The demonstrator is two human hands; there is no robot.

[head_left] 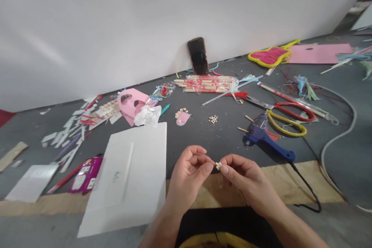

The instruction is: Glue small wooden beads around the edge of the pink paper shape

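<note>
- Far to the left of my left hand, a white card (33, 182) lies near the table's edge; a purple packet (87, 174) lies between it and a large white board (139, 186).
- That board lies flat just left of my left hand, with crumpled clear plastic (147, 116) at its far edge and a pink cut-out (128, 104) beside the plastic.
- Beyond my left hand, a small pink piece (183, 117) has pale bits clustered along its far side.
- My left hand (188, 176) has thumb and forefinger drawn together, pinching the left side of a small cream cluster (218, 166).
- That cluster sits right between my two hands — at the fingertips, above the table.
- Straight beyond it, a loose pile of tiny cream pieces (213, 119) lies on the dark surface; farther off are a bundle of sticks (206, 84) and a phone (198, 56) propped upright.
- My right hand (250, 176) grips the cluster's other side — thumb against forefinger.
- Just beyond and right of my right hand lies a blue glue gun (269, 141), with red-and-yellow-handled scissors (293, 111) behind it.
</note>
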